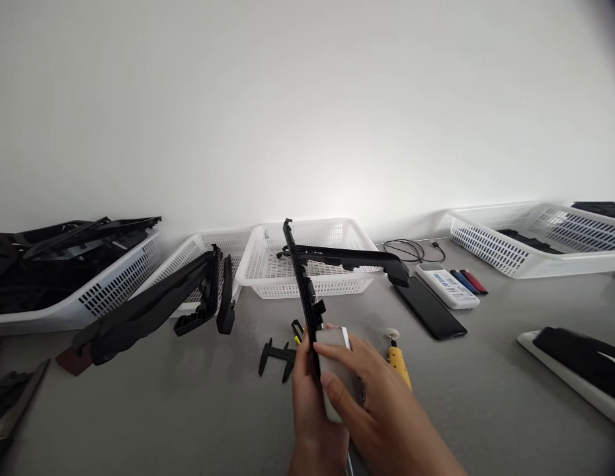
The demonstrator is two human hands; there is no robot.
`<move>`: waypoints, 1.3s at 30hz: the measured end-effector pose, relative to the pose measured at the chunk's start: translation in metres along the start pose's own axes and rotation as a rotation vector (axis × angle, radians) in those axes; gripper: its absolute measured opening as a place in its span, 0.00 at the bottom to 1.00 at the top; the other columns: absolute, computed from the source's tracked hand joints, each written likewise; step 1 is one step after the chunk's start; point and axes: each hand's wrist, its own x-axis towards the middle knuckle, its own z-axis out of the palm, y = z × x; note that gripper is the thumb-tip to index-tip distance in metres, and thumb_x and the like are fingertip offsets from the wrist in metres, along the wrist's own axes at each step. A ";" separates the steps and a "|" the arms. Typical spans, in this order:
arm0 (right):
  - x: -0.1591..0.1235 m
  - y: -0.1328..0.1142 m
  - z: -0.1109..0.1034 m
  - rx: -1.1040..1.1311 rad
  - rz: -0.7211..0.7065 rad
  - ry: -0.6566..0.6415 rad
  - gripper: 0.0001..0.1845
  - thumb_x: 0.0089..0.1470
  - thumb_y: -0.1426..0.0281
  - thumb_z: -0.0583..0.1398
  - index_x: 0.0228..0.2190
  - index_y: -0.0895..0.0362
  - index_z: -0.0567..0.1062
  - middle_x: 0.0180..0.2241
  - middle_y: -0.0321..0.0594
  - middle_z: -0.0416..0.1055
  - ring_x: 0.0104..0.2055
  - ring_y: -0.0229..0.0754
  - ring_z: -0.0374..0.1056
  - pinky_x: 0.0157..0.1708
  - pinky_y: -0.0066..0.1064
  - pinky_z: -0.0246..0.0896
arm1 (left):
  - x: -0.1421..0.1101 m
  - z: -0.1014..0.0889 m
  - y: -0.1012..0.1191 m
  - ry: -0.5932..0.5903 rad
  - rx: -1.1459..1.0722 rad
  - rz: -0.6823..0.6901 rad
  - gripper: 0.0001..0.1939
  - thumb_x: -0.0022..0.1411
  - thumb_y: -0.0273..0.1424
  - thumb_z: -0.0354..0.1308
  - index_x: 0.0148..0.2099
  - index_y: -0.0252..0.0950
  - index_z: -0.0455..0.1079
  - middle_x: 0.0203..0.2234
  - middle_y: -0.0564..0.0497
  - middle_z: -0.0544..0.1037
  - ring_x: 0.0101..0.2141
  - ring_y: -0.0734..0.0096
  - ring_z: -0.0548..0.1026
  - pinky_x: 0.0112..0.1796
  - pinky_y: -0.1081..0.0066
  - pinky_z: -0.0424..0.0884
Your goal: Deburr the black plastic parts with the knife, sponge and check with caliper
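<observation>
We identify the strip as a long, narrow, black part with a notched edge, a hooked upper end and a square tab low on its right side. It stands tilted above the table, its top leaning left in front of the centre basket. Our left hand is closed around the lower end of the strip. Our right hand grips the block, grey with a white edge, its fingers bent over the face; the block sits against the strip. Whether the left palm also supports the block, we cannot tell.

We count four white baskets: one at far left, one left of centre, the centre one, and one at right. On the table we count one caliper, one black slab, one labelled white case, one cable, two small sticks, blue and red, and one yellow-handled tool
</observation>
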 end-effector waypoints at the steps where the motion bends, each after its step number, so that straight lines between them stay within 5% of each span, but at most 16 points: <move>1: 0.001 0.000 0.000 0.013 0.008 0.008 0.21 0.64 0.63 0.60 0.55 0.40 0.84 0.66 0.40 0.74 0.70 0.61 0.67 0.66 0.59 0.66 | -0.002 0.002 0.001 0.019 -0.006 0.003 0.15 0.70 0.39 0.64 0.48 0.32 0.83 0.45 0.41 0.86 0.48 0.52 0.84 0.50 0.63 0.78; 5: 0.008 0.001 0.000 0.050 0.065 0.140 0.27 0.68 0.59 0.57 0.65 0.45 0.78 0.72 0.45 0.65 0.76 0.60 0.58 0.69 0.62 0.61 | -0.012 0.014 0.005 0.113 -0.037 -0.010 0.13 0.70 0.33 0.64 0.53 0.35 0.83 0.48 0.43 0.86 0.54 0.52 0.83 0.52 0.65 0.78; 12: 0.008 0.003 -0.002 0.127 0.073 0.069 0.24 0.68 0.59 0.57 0.59 0.45 0.82 0.66 0.45 0.74 0.72 0.60 0.65 0.70 0.60 0.62 | -0.014 0.018 0.002 0.041 0.030 0.037 0.15 0.73 0.33 0.62 0.55 0.32 0.83 0.51 0.39 0.86 0.58 0.50 0.81 0.57 0.63 0.77; 15: 0.010 0.004 -0.002 0.106 0.092 0.137 0.26 0.68 0.60 0.57 0.62 0.48 0.80 0.70 0.47 0.69 0.75 0.60 0.61 0.71 0.61 0.59 | -0.016 0.022 0.001 0.097 0.080 0.109 0.14 0.72 0.29 0.63 0.56 0.38 0.82 0.51 0.42 0.87 0.59 0.52 0.81 0.57 0.64 0.78; 19: 0.013 0.007 -0.001 0.141 0.065 0.046 0.25 0.69 0.61 0.56 0.62 0.47 0.81 0.70 0.44 0.70 0.75 0.57 0.61 0.72 0.58 0.58 | -0.017 0.025 0.001 0.166 0.113 0.087 0.13 0.75 0.29 0.61 0.57 0.37 0.82 0.50 0.40 0.87 0.56 0.53 0.84 0.56 0.63 0.80; 23: 0.015 0.012 -0.002 0.132 0.054 0.133 0.25 0.70 0.63 0.56 0.63 0.49 0.79 0.72 0.45 0.67 0.76 0.56 0.59 0.74 0.59 0.55 | -0.013 0.020 0.000 0.165 0.106 0.110 0.11 0.74 0.29 0.63 0.54 0.36 0.83 0.50 0.39 0.87 0.56 0.52 0.84 0.57 0.61 0.79; 28: 0.016 0.014 -0.005 0.177 0.019 0.044 0.23 0.71 0.59 0.57 0.59 0.49 0.83 0.67 0.47 0.74 0.72 0.58 0.65 0.73 0.59 0.57 | -0.007 0.011 -0.001 0.083 0.127 0.148 0.10 0.70 0.29 0.67 0.52 0.33 0.84 0.48 0.38 0.88 0.58 0.49 0.83 0.61 0.58 0.77; 32: 0.018 0.014 -0.008 0.168 0.050 0.142 0.25 0.69 0.61 0.57 0.63 0.48 0.80 0.72 0.45 0.66 0.76 0.58 0.59 0.74 0.59 0.54 | -0.005 0.009 -0.002 0.083 0.142 0.172 0.12 0.70 0.28 0.67 0.54 0.39 0.84 0.54 0.43 0.86 0.63 0.55 0.79 0.65 0.62 0.72; 36: 0.017 0.017 -0.011 0.233 0.038 0.021 0.23 0.69 0.61 0.56 0.59 0.48 0.83 0.70 0.44 0.70 0.76 0.56 0.58 0.74 0.58 0.53 | -0.003 0.009 -0.002 0.062 0.135 0.171 0.13 0.70 0.29 0.67 0.55 0.36 0.83 0.51 0.40 0.88 0.60 0.53 0.81 0.64 0.59 0.73; 39: 0.017 0.019 -0.010 0.283 0.025 0.100 0.25 0.70 0.60 0.57 0.64 0.47 0.79 0.73 0.43 0.65 0.77 0.55 0.55 0.75 0.57 0.52 | -0.004 0.008 -0.002 0.063 0.127 0.171 0.13 0.70 0.30 0.68 0.55 0.38 0.83 0.51 0.41 0.88 0.60 0.52 0.81 0.63 0.57 0.74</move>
